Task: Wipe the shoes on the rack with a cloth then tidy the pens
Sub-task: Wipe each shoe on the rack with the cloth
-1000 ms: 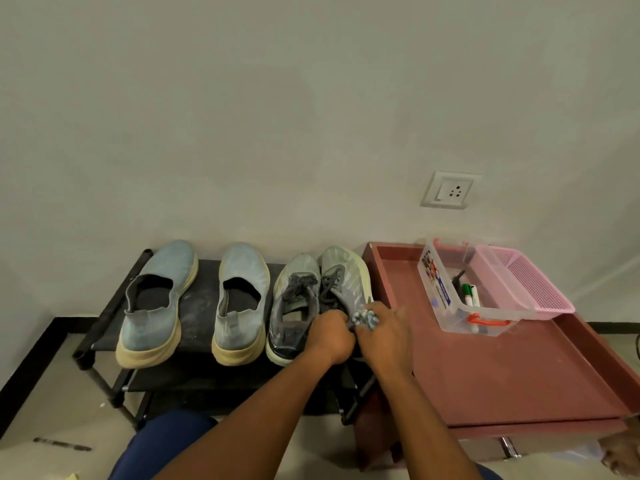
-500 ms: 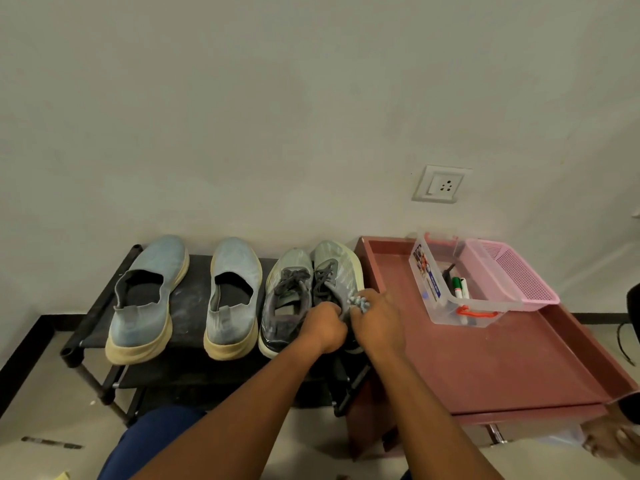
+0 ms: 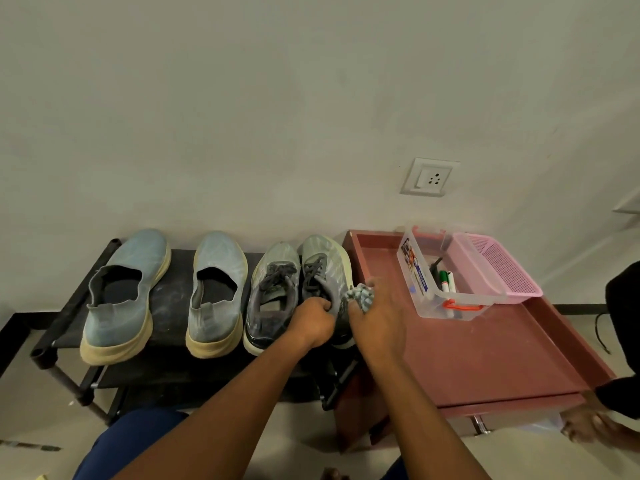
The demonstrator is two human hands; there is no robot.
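Both hands unmoved, left hand (image 3: 311,320) gripping sneaker (image 3: 323,271), cloth (image 3: 360,295) in right hand (image 3: 377,317)

On the black shoe rack (image 3: 173,306) stand two blue slip-ons and two grey lace-up sneakers. The left hand (image 3: 311,322) grips the collar of the rightmost sneaker (image 3: 323,261) — the right hand (image 3: 375,315) holds a bunched cloth (image 3: 360,295) at its side. Beside it, a clear pen box (image 3: 424,296) sits on the red worktop (image 3: 485,355).

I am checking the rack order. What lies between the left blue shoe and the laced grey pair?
Head view: one thing, the second blue shoe. It stands between the left blue shoe and the grey pair.
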